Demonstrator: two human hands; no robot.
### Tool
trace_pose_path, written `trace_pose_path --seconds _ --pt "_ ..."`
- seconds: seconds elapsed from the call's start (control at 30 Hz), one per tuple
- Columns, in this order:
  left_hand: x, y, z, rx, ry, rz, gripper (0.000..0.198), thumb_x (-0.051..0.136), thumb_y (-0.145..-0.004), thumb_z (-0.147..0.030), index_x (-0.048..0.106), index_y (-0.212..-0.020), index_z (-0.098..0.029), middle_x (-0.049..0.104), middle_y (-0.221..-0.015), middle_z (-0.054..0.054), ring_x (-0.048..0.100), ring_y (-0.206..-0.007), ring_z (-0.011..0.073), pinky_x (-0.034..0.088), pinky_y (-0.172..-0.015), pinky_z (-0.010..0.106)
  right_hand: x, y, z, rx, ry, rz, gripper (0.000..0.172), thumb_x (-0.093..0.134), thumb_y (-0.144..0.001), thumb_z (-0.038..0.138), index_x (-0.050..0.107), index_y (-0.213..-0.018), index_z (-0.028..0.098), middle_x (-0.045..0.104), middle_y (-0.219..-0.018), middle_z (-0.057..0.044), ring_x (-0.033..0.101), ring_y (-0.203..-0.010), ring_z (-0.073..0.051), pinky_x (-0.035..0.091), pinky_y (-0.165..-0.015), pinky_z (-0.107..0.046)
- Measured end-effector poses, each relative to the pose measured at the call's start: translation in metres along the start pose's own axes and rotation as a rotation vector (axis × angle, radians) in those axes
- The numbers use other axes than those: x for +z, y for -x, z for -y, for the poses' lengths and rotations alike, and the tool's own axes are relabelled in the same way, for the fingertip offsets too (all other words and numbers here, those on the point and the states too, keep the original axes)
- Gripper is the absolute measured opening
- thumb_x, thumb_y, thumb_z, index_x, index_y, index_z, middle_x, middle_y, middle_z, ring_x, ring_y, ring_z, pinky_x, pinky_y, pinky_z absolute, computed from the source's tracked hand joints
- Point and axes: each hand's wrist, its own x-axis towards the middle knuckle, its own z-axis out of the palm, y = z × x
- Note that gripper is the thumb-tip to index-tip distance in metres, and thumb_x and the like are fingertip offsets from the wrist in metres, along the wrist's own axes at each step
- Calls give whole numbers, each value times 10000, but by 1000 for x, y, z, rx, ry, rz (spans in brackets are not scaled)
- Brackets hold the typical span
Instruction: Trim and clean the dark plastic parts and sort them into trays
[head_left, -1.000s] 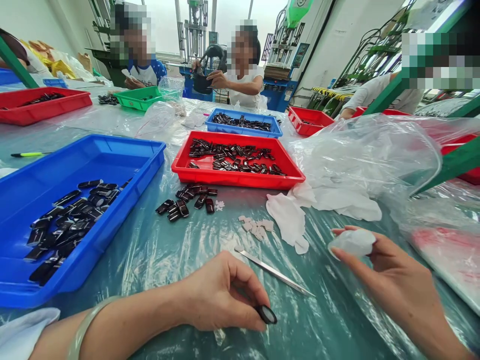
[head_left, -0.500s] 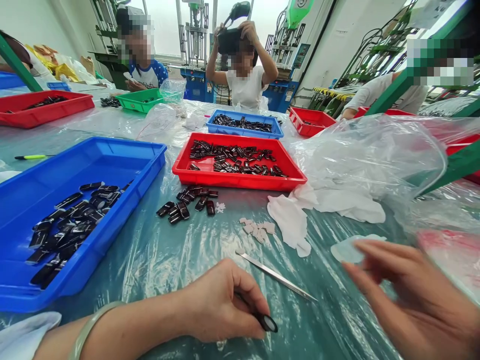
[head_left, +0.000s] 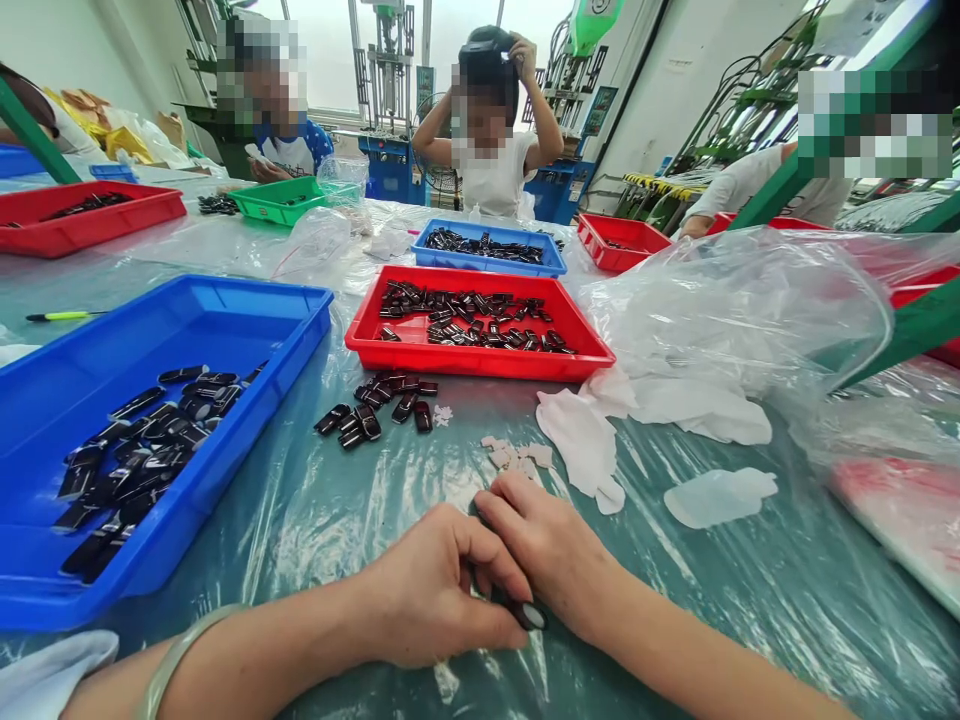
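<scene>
A small glossy black part with a pale oval on its end [head_left: 532, 616] is pinched between the thumb and fingers of my left hand [head_left: 450, 590], just above the plastic-covered table [head_left: 300, 560]. My right hand [head_left: 555, 555] lies against the left one, palm down, its fingers curled together; what is under them is hidden. The metal tweezers seen earlier at that spot are covered by this hand. Just beyond my right fingers lie small pale pieces [head_left: 517, 456]. A loose pile of black parts [head_left: 367, 425] sits farther left, beside a few tiny white bits [head_left: 443, 415].
A big blue tray [head_left: 247, 375] of black parts stands at left, a red tray [head_left: 480, 366] of them ahead, a smaller blue tray [head_left: 491, 262] behind. White cloths [head_left: 581, 440], a translucent sheet [head_left: 720, 498] and clear plastic bags [head_left: 735, 310] lie right. Co-workers sit across the table.
My right hand has come left from the translucent sheet to rest beside my left hand, covering the tweezers. The left hand keeps its black part. A co-worker opposite has lowered a black headset onto the head.
</scene>
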Motion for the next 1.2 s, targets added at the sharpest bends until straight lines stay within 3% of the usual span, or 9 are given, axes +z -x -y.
trace_pose_path --seconds 0.17,0.27,0.37,0.5,0.67,1.2 --pt "1 -1 0 -52 65 22 202 708 -543 -178 703 -730 -101 464 -460 -51 404 -453 53 295 -433 165 -2 5 0 -5 -43 -100 234 377 -847 91 529 -680 149 512 -625 -39 477 -577 -144 416 -504 -258" --pt "3 -1 0 -73 117 42 187 704 -547 -167 695 -723 -103 482 -463 -47 411 -440 51 310 -435 164 -11 6 -2 63 -103 -197 161 389 -856 86 541 -863 141 551 -704 -35 527 -622 -119 451 -547 -226" --pt "3 -2 3 -61 165 50 185 699 -550 -165 684 -724 -101 511 -481 -36 437 -447 58 329 -445 167 -26 12 1 86 -168 -244 210 433 -852 90 540 -1020 157 583 -814 -51 571 -689 -111 479 -585 -213" --pt "3 -4 7 -69 177 18 198 691 -548 -163 671 -736 -104 528 -501 -33 461 -466 68 344 -459 171 -40 27 11 134 -433 -229 176 513 -810 74 609 -887 200 615 -755 -28 593 -657 -113 491 -561 -212" --pt "3 -6 7 -57 122 -8 178 672 -560 -161 670 -730 -111 539 -507 -37 466 -468 71 342 -450 165 -38 39 20 175 -611 -246 215 581 -752 56 643 -858 232 652 -728 -14 609 -639 -132 519 -579 -250" --pt "3 -6 8 -37 128 5 161 666 -574 -151 693 -727 -108 503 -474 -50 434 -446 55 325 -437 147 -29 40 24 75 -419 -241 359 552 -764 31 640 -1025 262 627 -794 -40 595 -680 -133 527 -573 -247"
